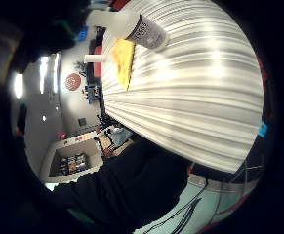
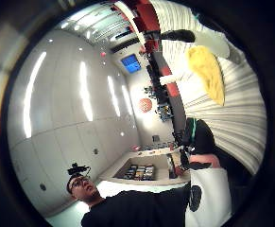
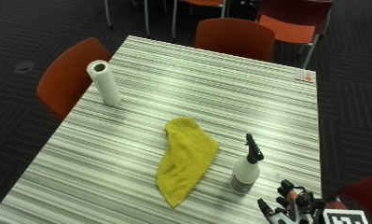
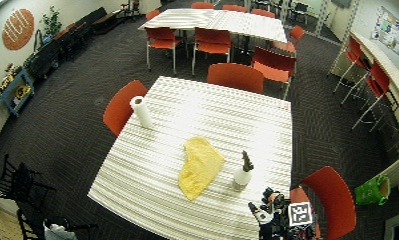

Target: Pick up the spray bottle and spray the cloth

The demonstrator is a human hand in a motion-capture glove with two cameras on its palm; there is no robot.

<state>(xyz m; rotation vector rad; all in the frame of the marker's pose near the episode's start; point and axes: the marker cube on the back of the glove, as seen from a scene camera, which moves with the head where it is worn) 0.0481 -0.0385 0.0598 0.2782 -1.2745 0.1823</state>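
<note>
The black-gloved right hand (image 3: 290, 205) is at the near corner of the striped grey-and-white laminate table (image 3: 235, 88), and its fingers point upward, spread and fairly straight, so the hand is open and holds nothing. It seems to be placed there as a start for the reach, because the white plastic spray bottle with the black trigger head (image 3: 246, 169) stands just ahead of the fingers and a little to their thumb side, near but not touching. The bottle stands upright on the table, with its nozzle pointing away from the hand, which I judge makes it easy to take around the body or the neck from this side. Its body is pale and rounded, narrower toward the neck, and the little finger side palm view shows a grey printed label (image 1: 149, 32) on it; I cannot read the text. The crumpled yellow microfibre cloth (image 3: 184, 158) lies flat on the table beyond the bottle, further from the hand, beside it but apart. This probably suits the task, because after the lift the nozzle needs only to turn toward the cloth. A white roll of paper towel (image 3: 104, 82) stands upright far across the table from the hand, well apart from both things, and orange chairs (image 3: 235, 37) stand around the table.
</note>
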